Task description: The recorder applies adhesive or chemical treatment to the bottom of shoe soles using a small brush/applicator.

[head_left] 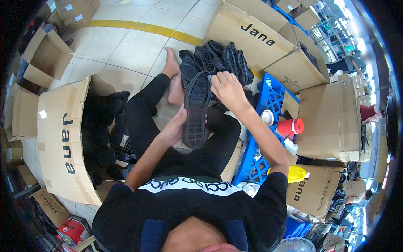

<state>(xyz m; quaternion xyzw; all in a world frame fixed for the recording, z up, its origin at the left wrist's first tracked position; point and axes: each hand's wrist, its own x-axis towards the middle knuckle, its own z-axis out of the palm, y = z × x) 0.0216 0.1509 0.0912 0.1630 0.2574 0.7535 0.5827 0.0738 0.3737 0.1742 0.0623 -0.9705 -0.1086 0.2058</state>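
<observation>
I hold a black sole over my lap with both hands. My left hand grips its side down low, and my right hand grips its top end. More soles lie piled on the floor just behind it, near a blue crate

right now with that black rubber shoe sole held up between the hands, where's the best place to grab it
Probably at its two ends, as the hands have it now. The black rubber shoe sole stands lengthwise, tread toward the camera: the right hand pinches the top end, the left hand cups the lower left edge. It is long, thin and likely floppy, so come in from the sides, thumb on the tread.
</observation>
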